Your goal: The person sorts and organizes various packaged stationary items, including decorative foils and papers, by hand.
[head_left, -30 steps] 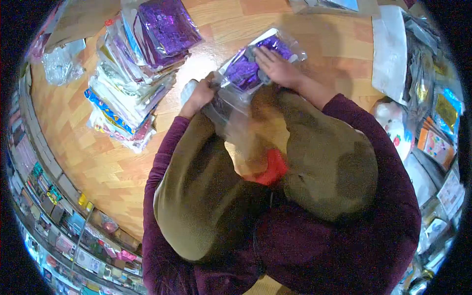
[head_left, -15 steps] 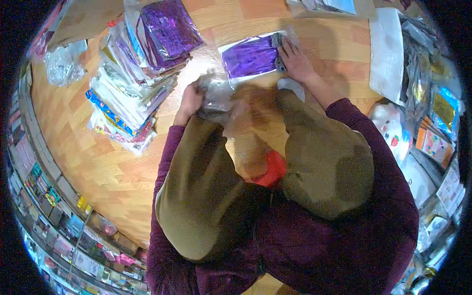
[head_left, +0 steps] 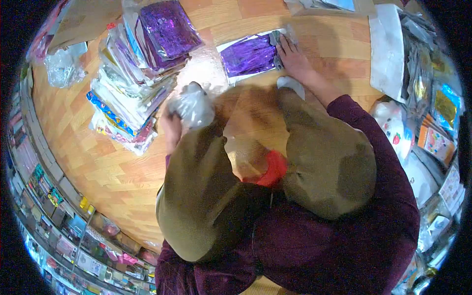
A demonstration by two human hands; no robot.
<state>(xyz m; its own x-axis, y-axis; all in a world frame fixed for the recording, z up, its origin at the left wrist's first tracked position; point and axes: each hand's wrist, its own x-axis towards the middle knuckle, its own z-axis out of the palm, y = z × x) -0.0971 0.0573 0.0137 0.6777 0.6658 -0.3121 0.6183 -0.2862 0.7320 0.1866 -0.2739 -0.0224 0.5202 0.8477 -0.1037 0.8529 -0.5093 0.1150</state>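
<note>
A purple shiny packet point(head_left: 250, 55) in clear plastic with a white backing lies on the wooden floor. My right hand point(head_left: 294, 58) rests on its right end with the fingers spread, over a dark grey strip. At the left, my left hand point(head_left: 172, 127) is curled at the edge of a crumpled clear plastic bag point(head_left: 195, 107), beside my left knee; its fingertips are partly hidden. Up and left of that bag stands a fanned stack of packets point(head_left: 127, 93), with a purple glittery packet point(head_left: 169, 29) on top.
Another crumpled clear bag point(head_left: 64, 66) lies at the far left, by a cardboard piece point(head_left: 81, 22). Shelves of goods point(head_left: 69, 221) curve along the left edge. Plastic-wrapped items and a white plush-like figure point(head_left: 393, 125) line the right side. A red object point(head_left: 273, 168) shows between my legs.
My left hand has moved left and down, along with the clear bag, which now looks more bunched up. My right hand stays on the purple packet, shifted only slightly.
</note>
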